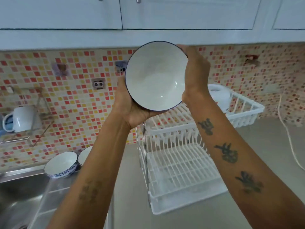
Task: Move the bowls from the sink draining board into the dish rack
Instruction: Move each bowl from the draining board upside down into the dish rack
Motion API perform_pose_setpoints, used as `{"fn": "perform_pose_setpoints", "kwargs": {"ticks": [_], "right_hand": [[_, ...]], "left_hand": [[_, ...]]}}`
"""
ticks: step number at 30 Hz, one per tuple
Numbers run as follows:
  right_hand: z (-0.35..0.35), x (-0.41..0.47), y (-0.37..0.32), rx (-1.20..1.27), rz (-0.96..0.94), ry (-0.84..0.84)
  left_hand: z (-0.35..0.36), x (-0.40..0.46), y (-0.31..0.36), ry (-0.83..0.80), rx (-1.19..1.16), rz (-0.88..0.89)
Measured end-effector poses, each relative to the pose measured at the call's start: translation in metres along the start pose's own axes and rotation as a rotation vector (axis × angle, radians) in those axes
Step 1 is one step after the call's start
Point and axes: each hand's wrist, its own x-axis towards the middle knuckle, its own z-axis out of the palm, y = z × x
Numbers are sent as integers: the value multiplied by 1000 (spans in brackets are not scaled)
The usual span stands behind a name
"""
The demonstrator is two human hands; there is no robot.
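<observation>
I hold a white bowl [156, 76] with a thin dark blue rim up in front of me, tilted so its inside faces me. My left hand [130, 106] cups it from below left and my right hand [195, 71] grips its right rim. The bowl hangs above the upper tier of the white two-tier dish rack [179, 164]. Two more bowls stand on the steel draining board [54, 195] beside the sink: a blue-patterned one [60, 164] and a second [85, 155] partly hidden behind my left forearm.
The steel sink basin [21, 195] lies at lower left. A white mug [20, 119] hangs on a wall rack at left. A white object [220, 96] sits in the rack's upper tier at right. A white cable [290, 142] trails down the tiled wall. Cabinets hang overhead.
</observation>
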Motion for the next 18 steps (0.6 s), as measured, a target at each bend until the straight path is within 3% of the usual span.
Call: {"fn": "perform_pose_setpoints", "kwargs": {"ticks": [2, 6, 10, 18], "right_hand": [[-21, 14, -1, 37, 71, -28], [-53, 42, 13, 41, 99, -103], [-70, 66, 27, -142, 145, -240], [-80, 91, 52, -536, 478, -440]], "left_hand": [[20, 3, -4, -61, 65, -49], [28, 27, -13, 73, 145, -61], [34, 39, -24, 231, 246, -10], [32, 48, -36, 565, 1048, 145]]}}
